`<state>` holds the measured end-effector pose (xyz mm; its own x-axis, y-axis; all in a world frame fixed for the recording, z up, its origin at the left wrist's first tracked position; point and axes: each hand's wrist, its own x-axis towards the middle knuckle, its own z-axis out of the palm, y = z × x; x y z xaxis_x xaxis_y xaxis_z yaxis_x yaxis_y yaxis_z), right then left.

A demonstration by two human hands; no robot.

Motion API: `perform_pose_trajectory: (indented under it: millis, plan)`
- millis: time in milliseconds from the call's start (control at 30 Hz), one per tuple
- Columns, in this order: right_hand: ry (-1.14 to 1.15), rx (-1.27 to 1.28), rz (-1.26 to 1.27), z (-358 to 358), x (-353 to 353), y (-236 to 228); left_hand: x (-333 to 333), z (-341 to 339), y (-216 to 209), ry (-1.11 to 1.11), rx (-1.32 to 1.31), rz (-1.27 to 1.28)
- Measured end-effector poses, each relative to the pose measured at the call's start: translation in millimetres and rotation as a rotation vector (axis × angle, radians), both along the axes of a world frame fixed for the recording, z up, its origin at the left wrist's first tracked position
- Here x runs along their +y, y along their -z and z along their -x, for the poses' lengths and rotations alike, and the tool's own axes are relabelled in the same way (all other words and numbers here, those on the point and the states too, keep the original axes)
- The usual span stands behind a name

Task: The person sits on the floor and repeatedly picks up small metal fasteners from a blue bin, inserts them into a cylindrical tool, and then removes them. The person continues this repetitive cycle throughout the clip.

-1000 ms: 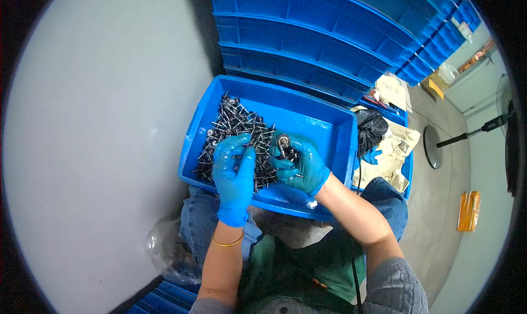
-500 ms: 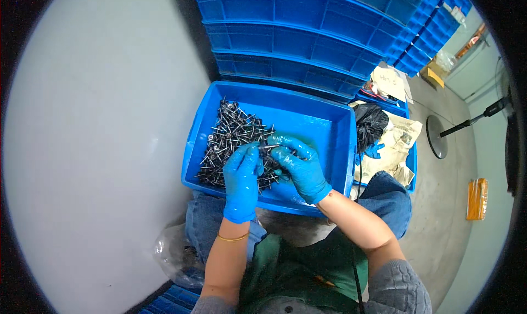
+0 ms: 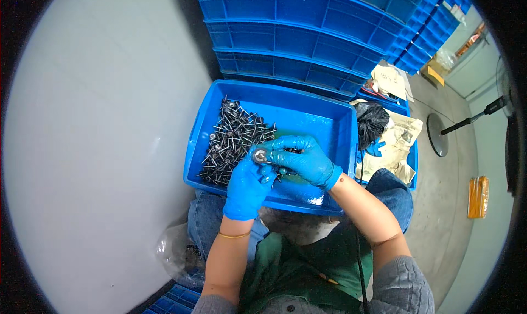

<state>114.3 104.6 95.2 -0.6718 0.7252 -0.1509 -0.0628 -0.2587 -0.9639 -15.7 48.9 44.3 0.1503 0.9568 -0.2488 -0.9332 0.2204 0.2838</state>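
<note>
A blue plastic bin [image 3: 329, 121] rests on my lap, its left half heaped with dark metal screws [image 3: 230, 141]. Both my hands wear blue gloves and meet over the bin's near side. My left hand [image 3: 247, 185] pinches a small round silver washer-headed screw [image 3: 259, 156] at its fingertips. My right hand [image 3: 302, 160] closes around the same piece from the right, fingers curled over it. The shaft of the piece is hidden by the fingers.
Stacked blue crates [image 3: 296, 39] rise behind the bin. A grey wall [image 3: 99, 149] fills the left. To the right lie a black bag [image 3: 370, 124], crumpled paper [image 3: 398, 141], and a concrete floor [image 3: 450, 176] with an orange object [image 3: 477, 196]. A clear plastic bag [image 3: 173, 253] sits by my left knee.
My hands lifted from the screw pile and drew together toward the bin's near edge, now holding one washer-headed piece up between them.
</note>
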Motion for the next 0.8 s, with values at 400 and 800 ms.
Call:
perform_pose_trajectory:
  millis: [400,800]
  plan:
    - [-0.027,0.113,0.282,6,4,37,3,-6,9,-0.085,0.582,0.191]
    - [0.329,0.248,0.910,49,8,74,11,-10,20,-0.572,1.418,-0.082]
